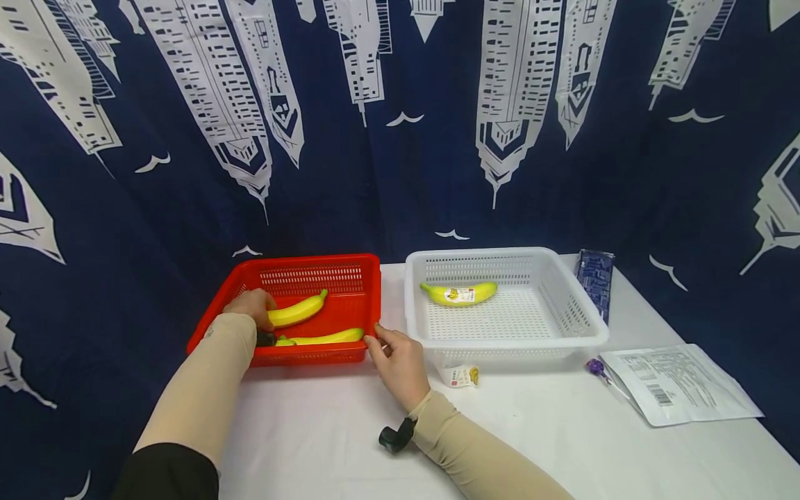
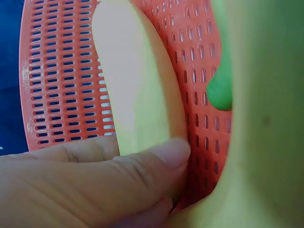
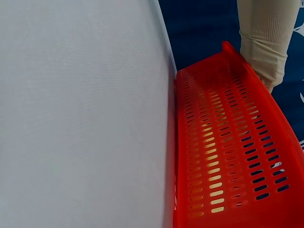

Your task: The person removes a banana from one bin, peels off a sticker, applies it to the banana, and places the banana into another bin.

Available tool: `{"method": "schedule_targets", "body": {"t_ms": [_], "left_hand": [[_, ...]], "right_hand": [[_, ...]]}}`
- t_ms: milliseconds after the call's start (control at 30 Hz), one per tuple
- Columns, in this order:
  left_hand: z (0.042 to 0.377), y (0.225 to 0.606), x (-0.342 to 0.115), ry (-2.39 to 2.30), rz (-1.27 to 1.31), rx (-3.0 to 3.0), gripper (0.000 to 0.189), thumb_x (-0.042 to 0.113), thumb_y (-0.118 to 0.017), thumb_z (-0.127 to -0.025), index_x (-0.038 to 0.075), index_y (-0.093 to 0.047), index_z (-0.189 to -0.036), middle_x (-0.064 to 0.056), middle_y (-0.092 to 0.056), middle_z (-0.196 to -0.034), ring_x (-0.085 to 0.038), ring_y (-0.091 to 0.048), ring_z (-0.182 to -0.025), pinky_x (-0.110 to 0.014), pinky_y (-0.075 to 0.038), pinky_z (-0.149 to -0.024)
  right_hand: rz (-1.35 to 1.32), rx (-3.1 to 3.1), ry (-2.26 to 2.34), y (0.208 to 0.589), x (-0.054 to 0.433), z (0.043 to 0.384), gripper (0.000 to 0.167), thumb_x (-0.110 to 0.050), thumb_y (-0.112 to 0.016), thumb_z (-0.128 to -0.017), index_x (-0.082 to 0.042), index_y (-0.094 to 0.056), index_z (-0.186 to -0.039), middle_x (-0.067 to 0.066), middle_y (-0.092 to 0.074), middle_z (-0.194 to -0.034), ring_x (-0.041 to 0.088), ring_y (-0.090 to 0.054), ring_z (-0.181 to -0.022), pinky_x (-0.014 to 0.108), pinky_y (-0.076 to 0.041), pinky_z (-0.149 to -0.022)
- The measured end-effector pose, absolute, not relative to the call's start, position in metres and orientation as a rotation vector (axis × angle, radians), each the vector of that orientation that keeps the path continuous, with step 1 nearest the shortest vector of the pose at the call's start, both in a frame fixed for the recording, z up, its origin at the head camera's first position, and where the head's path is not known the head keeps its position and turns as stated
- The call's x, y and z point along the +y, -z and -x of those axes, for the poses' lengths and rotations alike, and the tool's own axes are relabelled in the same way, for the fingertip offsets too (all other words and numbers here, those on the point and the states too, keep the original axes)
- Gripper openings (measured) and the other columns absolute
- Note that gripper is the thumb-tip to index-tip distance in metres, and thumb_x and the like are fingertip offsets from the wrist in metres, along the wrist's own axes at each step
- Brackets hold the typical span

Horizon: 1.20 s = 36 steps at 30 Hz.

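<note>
In the head view a red basket [image 1: 312, 261] stands on the left of the table with two yellow bananas in it. My left hand [image 1: 251, 305] is inside and holds the rear banana [image 1: 298, 311] by its left end. The left wrist view shows the thumb and fingers pinching this banana [image 2: 137, 80]. In front of it lies the other banana [image 1: 331, 337], whose green tip [image 2: 220, 90] peeks in beside the sleeve. My right hand [image 1: 400, 364] grips the basket's front right corner with thumb and fingers. It is out of sight in the right wrist view, where the basket's slotted side [image 3: 228, 142] shows.
Right of the red basket is a white basket [image 1: 506, 343] holding a labelled banana [image 1: 462, 294]. A small label piece [image 1: 461, 376] lies before it. Farther right are a dark blue packet [image 1: 595, 281], a purple lollipop [image 1: 596, 367] and a white mailing bag [image 1: 681, 385]. A printed curtain [image 1: 400, 173] hangs behind.
</note>
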State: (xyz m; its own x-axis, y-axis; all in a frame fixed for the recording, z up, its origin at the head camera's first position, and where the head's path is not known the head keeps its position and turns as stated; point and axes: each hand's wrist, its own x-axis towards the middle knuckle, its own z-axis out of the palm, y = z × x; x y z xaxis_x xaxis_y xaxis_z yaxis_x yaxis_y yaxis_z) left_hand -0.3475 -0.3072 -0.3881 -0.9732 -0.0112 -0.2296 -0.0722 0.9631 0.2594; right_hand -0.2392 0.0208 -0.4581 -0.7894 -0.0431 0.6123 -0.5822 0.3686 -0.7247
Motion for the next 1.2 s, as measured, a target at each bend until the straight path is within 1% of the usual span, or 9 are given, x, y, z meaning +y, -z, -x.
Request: {"method": "schedule_targets", "body": {"t_ms": [100,267,467,567,667,733,833,1033,1200], "left_hand": [[0.347,0.387,-0.307,-0.381,0.033,2.884,0.044,0.017,-0.088,-0.077,0.004,-0.074,-0.116,-0.012,-0.070,-0.103,-0.031,-0.058,-0.093,-0.045,-0.051,-0.081],[0.345,0.386,-0.306,-0.377,-0.017,2.885,0.044,0.020,-0.089,-0.077,0.004,-0.074,-0.115,-0.012,-0.071,-0.104,-0.030,-0.059,-0.093,-0.045,-0.051,-0.082],[0.346,0.379,-0.307,-0.351,-0.041,2.913,0.038,0.024,-0.090,-0.076,0.010,-0.077,-0.109,-0.007,-0.070,-0.098,-0.028,-0.059,-0.089,-0.042,-0.049,-0.076],[0.345,0.370,-0.305,-0.366,-0.084,2.917,0.038,0.025,-0.090,-0.078,0.008,-0.078,-0.109,-0.008,-0.071,-0.098,-0.028,-0.059,-0.089,-0.039,-0.049,-0.075],[0.342,0.362,-0.302,-0.477,-0.102,2.891,0.037,0.022,-0.089,-0.080,0.005,-0.077,-0.111,-0.010,-0.071,-0.100,-0.028,-0.059,-0.089,-0.037,-0.056,-0.073],[0.341,0.359,-0.302,-0.563,-0.102,2.861,0.037,0.020,-0.087,-0.082,0.003,-0.076,-0.113,-0.011,-0.070,-0.101,-0.028,-0.059,-0.089,-0.040,-0.060,-0.072],[0.340,0.356,-0.302,-0.648,-0.122,2.837,0.034,0.017,-0.086,-0.084,0.002,-0.076,-0.112,-0.011,-0.069,-0.100,-0.028,-0.058,-0.087,-0.045,-0.062,-0.070],[0.332,0.348,-0.299,-0.650,-0.263,2.898,0.034,0.025,-0.084,-0.087,0.004,-0.077,-0.113,-0.008,-0.071,-0.098,-0.025,-0.058,-0.085,-0.032,-0.055,-0.068],[0.307,0.337,-0.273,-0.840,-0.367,2.967,0.039,0.031,-0.084,-0.087,0.009,-0.075,-0.118,-0.008,-0.071,-0.107,-0.024,-0.058,-0.088,-0.031,-0.051,-0.071]], "right_hand": [[-0.541,-2.131,-1.415,0.458,0.021,0.239,0.033,-0.013,-0.077,-0.093,0.005,-0.073,-0.121,0.006,-0.076,-0.086,0.000,-0.060,-0.055,0.016,-0.049,-0.050],[-0.548,-2.125,-1.414,0.459,0.020,0.239,0.034,-0.013,-0.077,-0.093,0.005,-0.073,-0.121,0.007,-0.076,-0.086,0.001,-0.060,-0.055,0.016,-0.050,-0.050],[-0.542,-2.113,-1.434,0.461,0.019,0.239,0.034,-0.013,-0.077,-0.093,0.006,-0.072,-0.121,0.008,-0.076,-0.087,0.002,-0.061,-0.055,0.017,-0.051,-0.051],[-0.542,-2.104,-1.425,0.461,0.019,0.240,0.034,-0.012,-0.077,-0.093,0.006,-0.072,-0.121,0.008,-0.076,-0.085,0.002,-0.062,-0.055,0.016,-0.051,-0.051],[-0.544,-2.097,-1.417,0.461,0.019,0.240,0.034,-0.012,-0.077,-0.093,0.007,-0.072,-0.121,0.007,-0.076,-0.084,0.003,-0.062,-0.055,0.016,-0.051,-0.051],[-0.547,-2.096,-1.420,0.461,0.020,0.241,0.034,-0.012,-0.077,-0.093,0.007,-0.072,-0.121,0.007,-0.076,-0.083,0.003,-0.062,-0.055,0.016,-0.051,-0.051],[-0.551,-2.098,-1.426,0.462,0.021,0.241,0.034,-0.012,-0.077,-0.093,0.007,-0.072,-0.122,0.007,-0.075,-0.083,0.002,-0.062,-0.056,0.017,-0.052,-0.052],[-0.545,-2.099,-1.435,0.464,0.021,0.241,0.034,-0.012,-0.077,-0.093,0.006,-0.072,-0.122,0.007,-0.075,-0.083,0.001,-0.062,-0.056,0.017,-0.053,-0.053],[-0.543,-2.089,-1.442,0.463,0.020,0.240,0.034,-0.012,-0.077,-0.093,0.006,-0.072,-0.122,0.006,-0.075,-0.082,0.003,-0.062,-0.055,0.018,-0.053,-0.053]]}}
